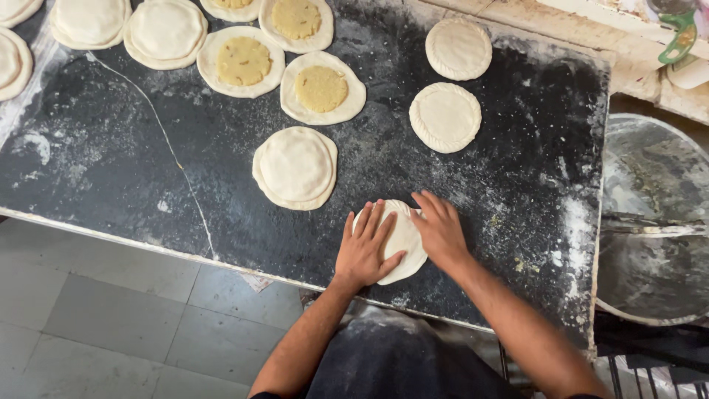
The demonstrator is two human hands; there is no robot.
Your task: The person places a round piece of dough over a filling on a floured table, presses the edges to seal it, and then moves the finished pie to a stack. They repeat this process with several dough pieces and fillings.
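We find a pale, smooth dough round (402,238) lying flat on the black floured slab (111,155), near its front edge, its visible surface unmarked and cream-white. Both hands lie on it with fingers stretched out and palms down, pressing rather than gripping: the left hand (364,248) covers its left half, the right hand (441,230) rests over its right edge, and the round shows between them and below the left palm. Neither hand closes around anything. Just beyond the left hand's fingertips, up and to the left, lies a closed double-layer round (295,168) with a raised centre. Farther from the hands, three open rounds each carry a yellow disc of filling: the nearest filled round (322,88), a second filled round (241,62) to its left, and a third (296,22) at the far edge. Beyond the right hand's fingertips sit two sealed rounds (445,117) with crimped rims, one behind the other. More plain rounds (165,32) lie at the far left corner. We note no packages, labels or signs on the slab; the only coloured item is a green plastic handle (678,38) far to the right of the right hand. Directly right of that hand, off the slab, stands a large floured metal bowl (650,170).
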